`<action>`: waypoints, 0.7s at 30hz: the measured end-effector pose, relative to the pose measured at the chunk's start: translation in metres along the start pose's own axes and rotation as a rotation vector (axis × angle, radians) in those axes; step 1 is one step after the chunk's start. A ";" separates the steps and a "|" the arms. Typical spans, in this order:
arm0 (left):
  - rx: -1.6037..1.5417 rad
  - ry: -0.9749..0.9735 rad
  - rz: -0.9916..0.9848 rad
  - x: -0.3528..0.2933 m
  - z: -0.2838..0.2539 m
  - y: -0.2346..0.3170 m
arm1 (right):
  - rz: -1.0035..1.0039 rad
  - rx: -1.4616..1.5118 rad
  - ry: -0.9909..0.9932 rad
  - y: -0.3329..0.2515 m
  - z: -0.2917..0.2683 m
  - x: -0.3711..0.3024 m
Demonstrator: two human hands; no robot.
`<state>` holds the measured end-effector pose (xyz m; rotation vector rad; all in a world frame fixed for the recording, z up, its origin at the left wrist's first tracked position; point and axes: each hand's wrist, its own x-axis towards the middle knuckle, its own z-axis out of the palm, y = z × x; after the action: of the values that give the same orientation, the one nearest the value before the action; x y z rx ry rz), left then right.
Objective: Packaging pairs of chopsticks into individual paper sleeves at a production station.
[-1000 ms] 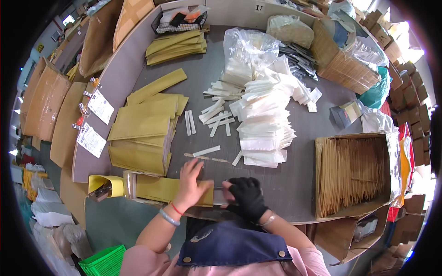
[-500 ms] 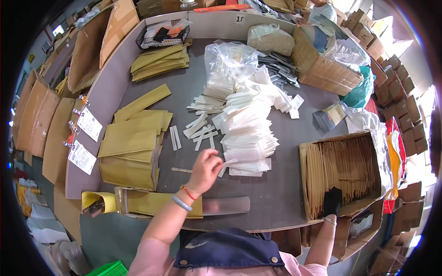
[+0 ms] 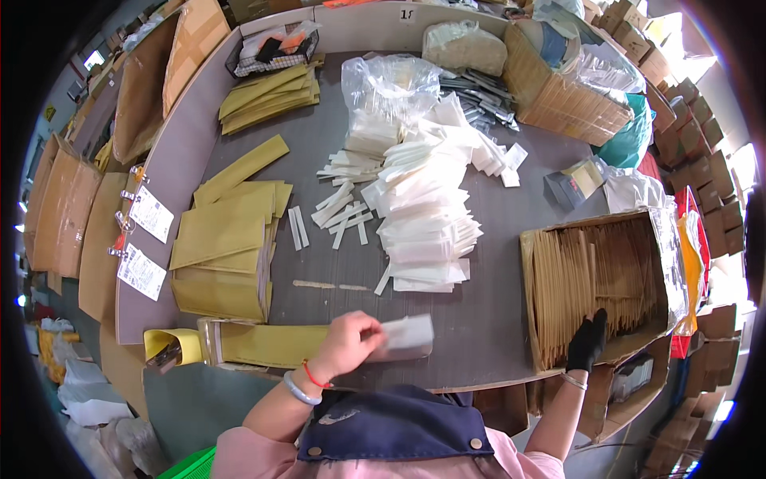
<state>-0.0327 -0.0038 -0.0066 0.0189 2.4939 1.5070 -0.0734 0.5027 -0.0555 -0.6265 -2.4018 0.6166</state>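
Observation:
My left hand (image 3: 351, 343) is bare, its fingers pinched on a white paper slip (image 3: 408, 335), slightly blurred. The slip is over a greyish translucent strip (image 3: 375, 358) at the near table edge; whether they touch I cannot tell. The strip extends from a yellow-brown padded envelope (image 3: 275, 345) that lies flat. My right hand (image 3: 588, 342), in a black glove, reaches into the near side of a carton (image 3: 527, 299) packed with upright brown envelopes (image 3: 570, 279). Its fingers are stretched out against the envelopes; their tips are partly hard to make out.
A long heap of white slips (image 3: 427, 215) fills the table's middle, under a clear plastic bag (image 3: 391, 84) at its far end. Yellow-brown envelopes (image 3: 219, 231) are stacked at left. A yellow container (image 3: 171, 346) stands near left; a large cardboard box (image 3: 574, 100) at far right.
My left hand has moved from the front of the white heap toward me, bringing a white slip over the greyish strip. My gloved right hand has shifted slightly right and farther into the carton.

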 end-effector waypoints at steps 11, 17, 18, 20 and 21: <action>0.593 0.165 0.317 -0.026 0.014 -0.010 | -0.613 0.248 -0.900 -0.197 0.004 -0.094; 0.515 0.133 0.212 -0.055 -0.027 -0.016 | -0.820 0.177 -1.010 -0.193 0.018 -0.120; 0.556 0.073 0.210 -0.058 -0.027 -0.026 | -0.913 0.018 -1.007 -0.192 0.023 -0.124; 0.527 0.078 0.229 -0.056 -0.017 -0.030 | -0.904 0.132 -1.037 -0.195 0.043 -0.143; 0.495 0.075 0.258 -0.053 -0.010 -0.027 | -0.884 0.239 -1.058 -0.201 0.048 -0.152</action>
<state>0.0200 -0.0323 -0.0159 0.3845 2.9506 0.9382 -0.0513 0.2475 -0.0422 1.1094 -3.0124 0.9148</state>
